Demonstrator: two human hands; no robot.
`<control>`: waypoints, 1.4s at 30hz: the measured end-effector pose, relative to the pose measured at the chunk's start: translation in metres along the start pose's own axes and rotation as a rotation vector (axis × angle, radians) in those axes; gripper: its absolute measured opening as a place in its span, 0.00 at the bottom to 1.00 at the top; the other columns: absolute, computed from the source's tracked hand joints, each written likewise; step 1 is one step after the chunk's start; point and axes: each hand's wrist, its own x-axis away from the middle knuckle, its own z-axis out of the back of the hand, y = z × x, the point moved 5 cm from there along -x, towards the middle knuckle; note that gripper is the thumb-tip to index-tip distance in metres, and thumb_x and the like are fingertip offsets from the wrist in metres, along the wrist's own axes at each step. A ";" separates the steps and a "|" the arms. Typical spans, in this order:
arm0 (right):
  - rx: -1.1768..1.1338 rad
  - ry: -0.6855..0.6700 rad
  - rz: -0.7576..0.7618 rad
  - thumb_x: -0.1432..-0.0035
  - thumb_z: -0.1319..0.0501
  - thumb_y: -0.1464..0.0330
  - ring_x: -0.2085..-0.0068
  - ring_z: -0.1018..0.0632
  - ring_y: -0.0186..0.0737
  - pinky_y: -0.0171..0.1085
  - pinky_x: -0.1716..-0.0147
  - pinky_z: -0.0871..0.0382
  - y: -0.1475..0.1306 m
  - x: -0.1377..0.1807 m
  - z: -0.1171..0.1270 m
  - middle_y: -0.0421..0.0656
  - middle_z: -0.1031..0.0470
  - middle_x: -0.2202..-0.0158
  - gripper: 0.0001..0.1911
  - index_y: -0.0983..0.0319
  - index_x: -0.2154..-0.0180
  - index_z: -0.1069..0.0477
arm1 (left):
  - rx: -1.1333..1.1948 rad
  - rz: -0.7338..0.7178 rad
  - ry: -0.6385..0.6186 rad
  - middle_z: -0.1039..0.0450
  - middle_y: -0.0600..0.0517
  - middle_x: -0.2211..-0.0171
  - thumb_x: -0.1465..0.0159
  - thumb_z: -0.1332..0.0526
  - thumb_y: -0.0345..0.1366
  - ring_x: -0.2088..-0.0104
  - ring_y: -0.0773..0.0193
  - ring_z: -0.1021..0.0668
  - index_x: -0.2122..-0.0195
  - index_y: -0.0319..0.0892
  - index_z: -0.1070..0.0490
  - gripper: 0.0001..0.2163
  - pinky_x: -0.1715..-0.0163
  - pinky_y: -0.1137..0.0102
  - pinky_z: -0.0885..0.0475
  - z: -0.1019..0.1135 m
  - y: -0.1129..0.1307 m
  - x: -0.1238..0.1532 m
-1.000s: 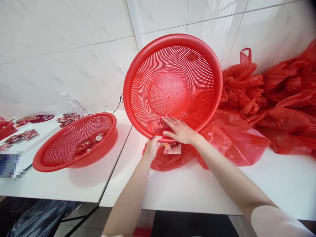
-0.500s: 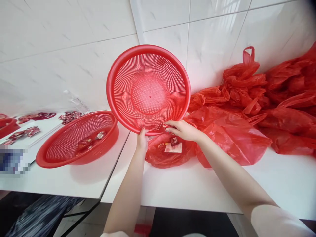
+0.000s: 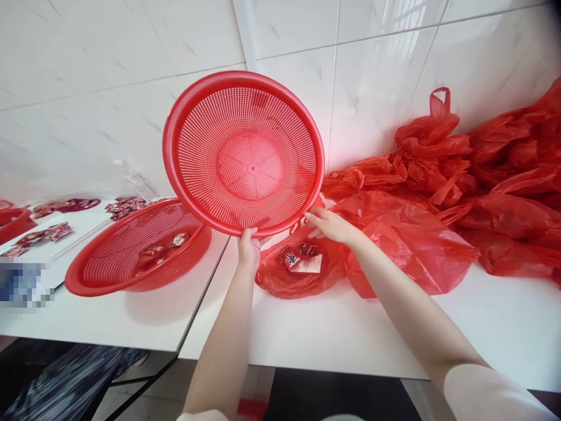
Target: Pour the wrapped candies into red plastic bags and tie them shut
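Note:
A red plastic mesh basket (image 3: 252, 166) is tilted up with its inside facing me, bare of packets as far as I can see. My left hand (image 3: 249, 248) is closed on its lower rim, thumb inside. Beside the rim's lower right is my right hand (image 3: 328, 225), its fingers stretched out and partly apart, holding nothing I can see. Beneath both hands a red plastic bag (image 3: 280, 283) lies open on the table. Inside it are small dark red packets (image 3: 308, 250) and a pale printed card (image 3: 311, 264).
A second red basket (image 3: 193, 260) with a few packets leans at the left. Further left, packets (image 3: 59, 232) lie on a white board. Several red plastic bags (image 3: 438, 146) are heaped along the tiled wall at the right. A person's patterned clothing (image 3: 74, 380) shows at lower left.
The basket has shifted left and slightly up with my left hand. My right hand has let go of a dark red packet, and the packets in the bag lie differently.

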 end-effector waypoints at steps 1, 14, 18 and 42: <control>-0.124 0.014 0.006 0.36 0.45 0.58 0.69 0.19 0.38 0.41 0.63 0.23 -0.002 -0.001 0.000 0.49 0.23 0.54 0.15 0.61 0.54 0.34 | 0.007 0.013 -0.031 0.23 0.47 0.59 0.51 0.39 0.36 0.55 0.54 0.22 0.65 0.41 0.31 0.11 0.58 0.61 0.25 -0.001 0.001 0.001; -0.690 0.311 0.231 0.38 0.44 0.56 0.58 0.19 0.39 0.39 0.57 0.23 -0.031 0.015 0.021 0.44 0.22 0.54 0.12 0.58 0.60 0.36 | 0.024 -0.201 0.620 0.30 0.50 0.53 0.49 0.41 0.36 0.71 0.70 0.26 0.52 0.51 0.45 0.23 0.73 0.74 0.35 0.057 0.028 -0.010; -0.632 0.368 0.206 0.39 0.44 0.55 0.58 0.18 0.42 0.39 0.61 0.23 -0.025 0.013 0.036 0.45 0.23 0.53 0.14 0.57 0.59 0.37 | 0.006 -0.218 0.661 0.32 0.52 0.56 0.52 0.44 0.34 0.74 0.72 0.28 0.62 0.47 0.45 0.16 0.76 0.76 0.39 0.078 0.041 -0.020; -0.613 0.074 0.187 0.35 0.45 0.60 0.65 0.17 0.37 0.29 0.73 0.26 -0.062 0.049 0.030 0.47 0.20 0.59 0.12 0.62 0.62 0.31 | -0.128 -0.282 0.285 0.29 0.53 0.70 0.34 0.43 0.41 0.76 0.70 0.28 0.58 0.39 0.33 0.10 0.76 0.74 0.31 0.022 0.021 -0.002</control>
